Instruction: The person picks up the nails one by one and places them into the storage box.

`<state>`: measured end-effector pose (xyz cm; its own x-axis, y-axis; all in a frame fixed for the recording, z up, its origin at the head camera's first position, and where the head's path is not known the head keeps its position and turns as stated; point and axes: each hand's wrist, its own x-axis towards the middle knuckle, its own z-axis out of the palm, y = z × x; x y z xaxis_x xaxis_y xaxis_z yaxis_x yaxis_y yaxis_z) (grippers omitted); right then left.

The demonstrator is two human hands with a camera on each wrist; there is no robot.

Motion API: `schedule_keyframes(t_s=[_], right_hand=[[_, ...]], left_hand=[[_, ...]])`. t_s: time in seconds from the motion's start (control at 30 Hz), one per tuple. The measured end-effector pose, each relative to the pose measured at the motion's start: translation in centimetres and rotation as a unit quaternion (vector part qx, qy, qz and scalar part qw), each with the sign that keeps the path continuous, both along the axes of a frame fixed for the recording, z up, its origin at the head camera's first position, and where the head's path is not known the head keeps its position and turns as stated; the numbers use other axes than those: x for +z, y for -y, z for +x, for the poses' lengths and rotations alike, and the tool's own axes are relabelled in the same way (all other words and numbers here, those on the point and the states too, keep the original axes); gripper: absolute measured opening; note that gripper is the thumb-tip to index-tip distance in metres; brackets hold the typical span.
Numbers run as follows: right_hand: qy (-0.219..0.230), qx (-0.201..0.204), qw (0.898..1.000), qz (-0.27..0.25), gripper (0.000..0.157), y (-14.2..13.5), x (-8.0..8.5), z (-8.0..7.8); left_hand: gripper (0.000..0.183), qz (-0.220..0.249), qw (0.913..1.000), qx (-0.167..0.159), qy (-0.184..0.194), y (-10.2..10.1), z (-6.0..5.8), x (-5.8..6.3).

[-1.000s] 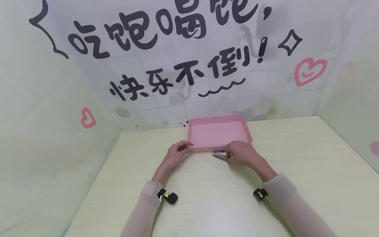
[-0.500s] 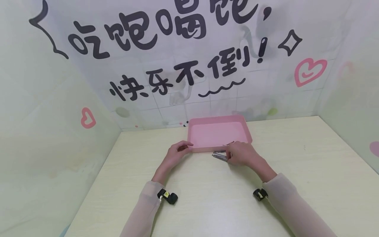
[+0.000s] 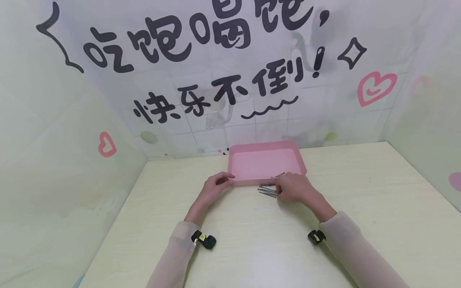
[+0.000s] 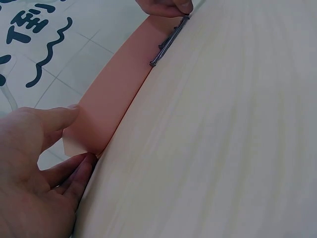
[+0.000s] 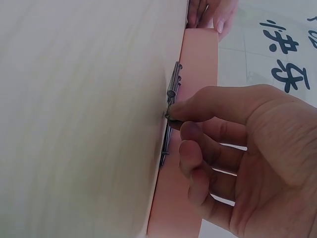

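The nails (image 3: 267, 191) are showing a metallic sheen, and the tray (image 3: 267, 163) is looking like smooth plastic. The surface (image 3: 248, 236) is displaying pale wood grain; the sleeves (image 3: 360, 250) are looking like matt cloth.

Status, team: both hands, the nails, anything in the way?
Left hand grips pink tray by near-left corner. Right hand pinches at nails. Most visible nails on table, along tray's near side. Tray's wall may crowd right hand.

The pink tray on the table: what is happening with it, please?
A person's left hand grips the near left corner of the shallow pink rectangular tray. Their right hand appears to pinch one of the thin grey metal nails lying along the tray's near side on the pale wood-grain table.
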<state>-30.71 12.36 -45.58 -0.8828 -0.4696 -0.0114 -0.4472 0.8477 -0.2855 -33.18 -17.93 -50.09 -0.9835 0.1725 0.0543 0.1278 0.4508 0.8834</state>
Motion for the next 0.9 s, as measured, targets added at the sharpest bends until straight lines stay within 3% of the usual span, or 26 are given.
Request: schedule_keyframes(t_s=[0.6, 0.9], right_hand=[[-0.023, -0.002, 1.0, -0.015, 0.012, -0.3, 0.62, -0.05], [-0.056, 0.005, 0.998, -0.028, 0.01, -0.24, 0.73, -0.05]], left_hand=[[0.023, -0.001, 1.0, 0.001, -0.001, -0.09, 0.19, 0.28], [0.022, 0.001, 1.0, 0.0, -0.003, -0.06, 0.24, 0.22]])
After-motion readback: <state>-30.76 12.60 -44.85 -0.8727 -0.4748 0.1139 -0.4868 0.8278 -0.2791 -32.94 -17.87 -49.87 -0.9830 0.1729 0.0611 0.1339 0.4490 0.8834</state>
